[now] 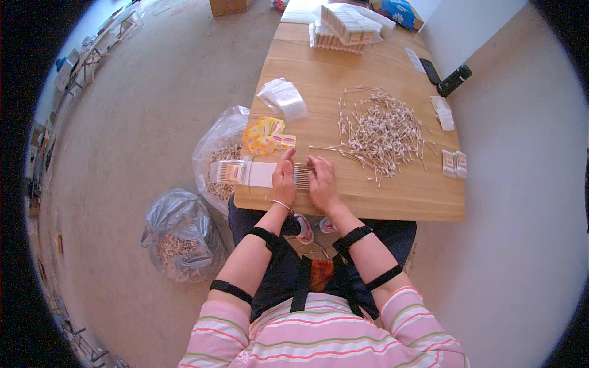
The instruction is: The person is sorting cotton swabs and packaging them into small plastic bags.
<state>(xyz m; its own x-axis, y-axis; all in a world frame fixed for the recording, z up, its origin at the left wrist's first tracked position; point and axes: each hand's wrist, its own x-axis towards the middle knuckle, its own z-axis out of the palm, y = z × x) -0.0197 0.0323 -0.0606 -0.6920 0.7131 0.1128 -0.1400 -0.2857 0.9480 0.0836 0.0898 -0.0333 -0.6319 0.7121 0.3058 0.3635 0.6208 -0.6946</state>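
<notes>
Between my two hands a row of cotton swabs point(301, 176) lies side by side near the table's front edge. My left hand point(284, 178) stands on edge at the row's left end, fingers stretched out and palm against the swabs. At the right end my right hand point(323, 183) has its fingers bent over the swabs, with thumb and fingertips on them. A pale flat strip point(262, 174) extends left from my left hand. Beyond it sits a clear pack of swabs point(231, 172) at the table's left edge. Loose swabs point(386, 132) form a big pile to the right.
Yellow printed cards point(267, 136) and clear plastic bags point(283, 98) lie behind my left hand. Stacked swab packs point(346, 27) stand at the far end. Small packs point(454, 164), a phone point(430, 72) and a dark bottle point(454, 80) line the right. Plastic sacks point(184, 214) sit on the floor.
</notes>
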